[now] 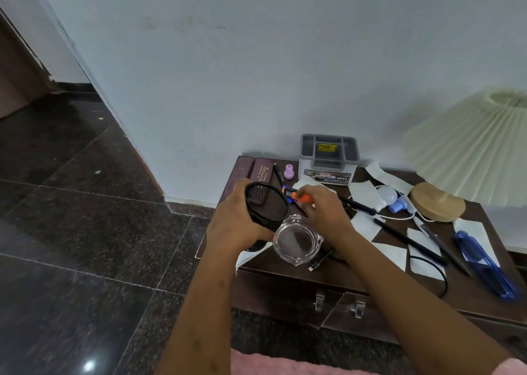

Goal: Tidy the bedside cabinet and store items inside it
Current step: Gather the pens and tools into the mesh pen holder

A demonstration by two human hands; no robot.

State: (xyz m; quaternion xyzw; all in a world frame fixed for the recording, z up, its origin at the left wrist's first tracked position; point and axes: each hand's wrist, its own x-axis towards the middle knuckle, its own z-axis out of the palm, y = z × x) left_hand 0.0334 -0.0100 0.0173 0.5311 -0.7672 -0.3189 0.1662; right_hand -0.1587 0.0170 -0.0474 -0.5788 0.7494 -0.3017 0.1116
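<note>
My left hand grips a black mesh pen cup, tilted with its mouth toward my right hand. My right hand pinches an orange and blue marker whose tip is at the cup's rim. Both hands hover over the dark wooden bedside cabinet. A clear glass ashtray stands just below the cup. Black pens lie on the top to the right, among white paper pieces.
At the back stand a grey organiser box, a maroon glasses case and a small purple bottle. To the right are a white bulb, a wooden lamp base with pleated shade, a blue pouch and a black cable. Two drawer handles show below.
</note>
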